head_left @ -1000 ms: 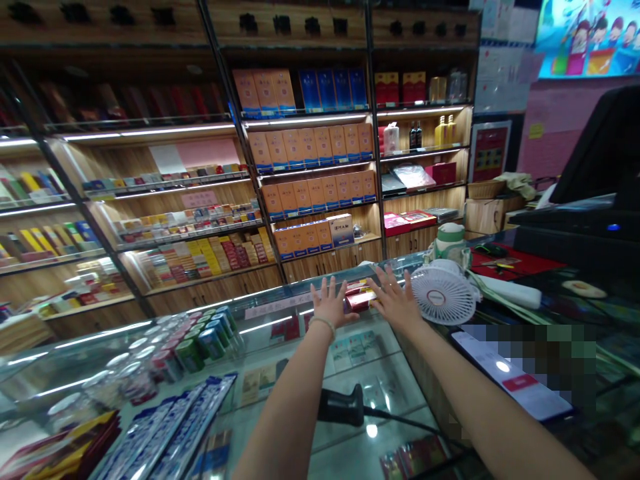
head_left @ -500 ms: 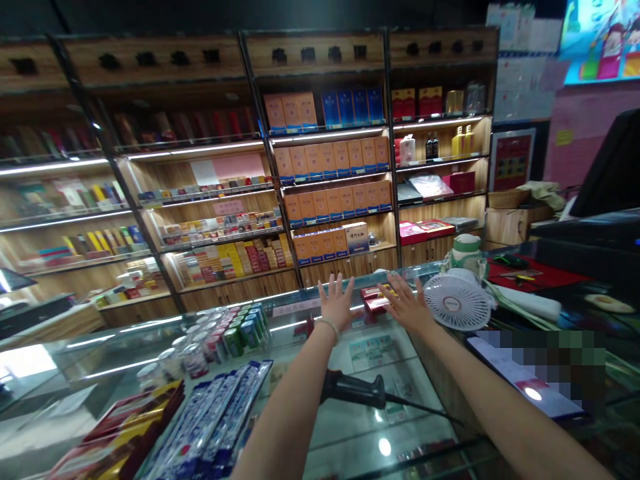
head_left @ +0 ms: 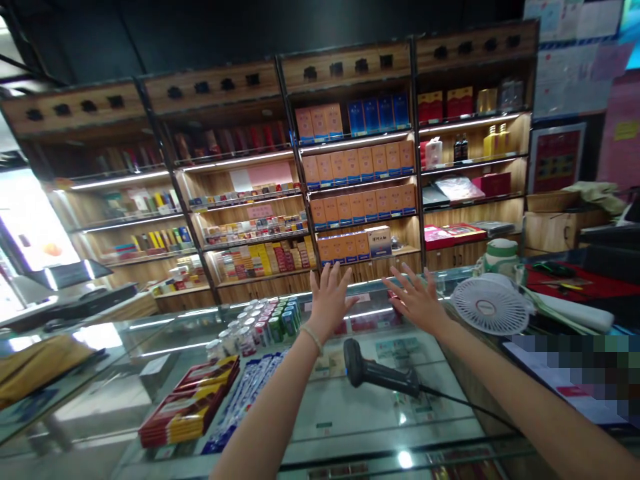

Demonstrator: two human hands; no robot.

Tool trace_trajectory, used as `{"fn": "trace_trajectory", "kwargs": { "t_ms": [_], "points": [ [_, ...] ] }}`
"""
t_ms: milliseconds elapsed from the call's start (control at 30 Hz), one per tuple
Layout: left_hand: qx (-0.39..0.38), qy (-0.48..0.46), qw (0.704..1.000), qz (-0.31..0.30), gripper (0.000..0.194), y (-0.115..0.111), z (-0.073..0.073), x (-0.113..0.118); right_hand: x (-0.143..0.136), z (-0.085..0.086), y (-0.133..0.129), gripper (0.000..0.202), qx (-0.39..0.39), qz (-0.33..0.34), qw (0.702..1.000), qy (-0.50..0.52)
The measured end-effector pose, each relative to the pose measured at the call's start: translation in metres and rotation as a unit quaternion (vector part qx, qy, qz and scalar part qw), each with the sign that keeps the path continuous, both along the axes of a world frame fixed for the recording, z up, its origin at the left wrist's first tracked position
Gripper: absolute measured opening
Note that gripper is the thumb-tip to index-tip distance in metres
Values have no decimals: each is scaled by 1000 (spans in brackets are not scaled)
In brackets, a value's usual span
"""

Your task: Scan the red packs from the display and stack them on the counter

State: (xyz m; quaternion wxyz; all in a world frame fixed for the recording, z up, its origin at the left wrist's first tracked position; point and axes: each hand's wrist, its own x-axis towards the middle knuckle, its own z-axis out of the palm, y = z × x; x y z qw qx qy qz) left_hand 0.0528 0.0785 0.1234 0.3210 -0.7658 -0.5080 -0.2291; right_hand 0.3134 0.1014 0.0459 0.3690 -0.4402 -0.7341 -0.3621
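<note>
My left hand (head_left: 330,301) is stretched out over the glass counter (head_left: 345,400), fingers spread and holding nothing; a pale band circles its wrist. To its right my right hand (head_left: 417,300) reaches forward with fingers apart, also without anything in it. A dark red packet partly shows behind the right fingers. Between my forearms a black barcode scanner (head_left: 383,373) lies on the glass, its cable trailing right. The white fan (head_left: 487,305) stands just right of my right hand. Left of my left hand are several small cans and jars (head_left: 260,323).
Blue-and-white stick packs (head_left: 250,400) and red-yellow packets (head_left: 193,403) lie at the counter's left. A green-lidded bottle (head_left: 501,257) stands behind the fan. Across the back run shelves with orange boxes (head_left: 357,167). Papers lie at the right, partly pixelated.
The view has swung left, so the shelves and counter goods sit further right. More of the scanner shows. My hands have moved a little further apart, both still spread.
</note>
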Motion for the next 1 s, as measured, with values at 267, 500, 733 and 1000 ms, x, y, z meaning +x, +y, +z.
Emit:
{"fn": "trace_trajectory", "kwargs": {
  "t_ms": [267,500,733,1000],
  "points": [
    [33,-8,999,8,67,-33,-5,-39,-40,17,-33,51,-31,8,999,29],
    [30,-22,999,19,66,-62,-17,-67,-63,16,-56,53,-57,20,998,29],
    [23,-38,998,36,61,-86,-21,-97,-87,16,-77,50,-72,34,996,32],
    [5,-42,996,75,55,-118,-19,-139,-132,15,-101,50,-97,68,992,32]
  ]
}}
